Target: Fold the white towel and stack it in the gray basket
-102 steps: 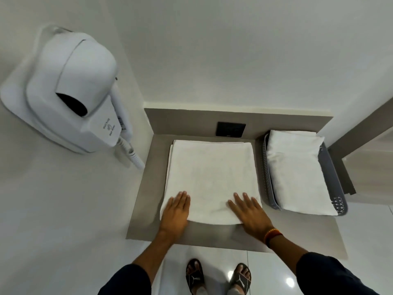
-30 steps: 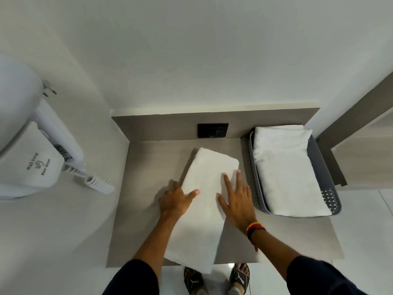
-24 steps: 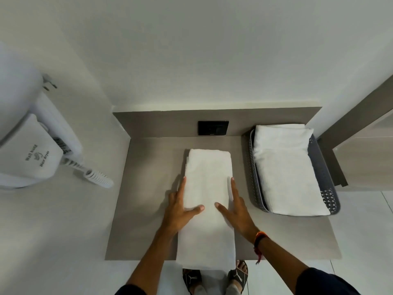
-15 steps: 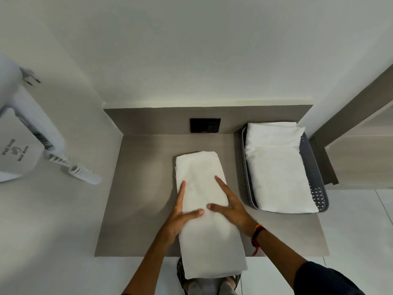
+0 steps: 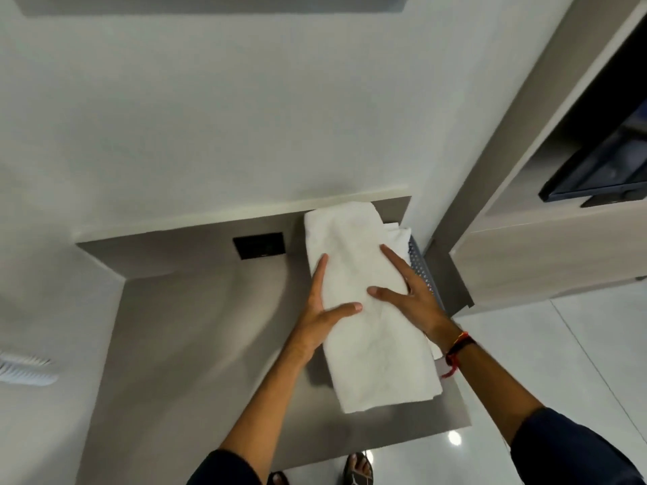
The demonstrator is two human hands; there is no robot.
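Note:
The white towel (image 5: 364,309), folded into a long narrow strip, is lifted off the counter and held over the gray basket (image 5: 422,271). My left hand (image 5: 320,309) grips its left edge, thumb on top. My right hand (image 5: 409,295) grips its right edge, thumb on top. Only the basket's perforated right rim shows past the towel. A corner of another white towel (image 5: 397,232) inside the basket peeks out behind.
The gray counter (image 5: 196,344) runs left of the basket, with a black wall socket (image 5: 259,245) on its backsplash. A wooden cabinet (image 5: 546,246) stands to the right. The coiled dryer cord (image 5: 24,371) is at the left edge.
Both hands gripped the folded towel at its sides, lifted it from the counter's middle and carried it right, over the basket. The view swung right.

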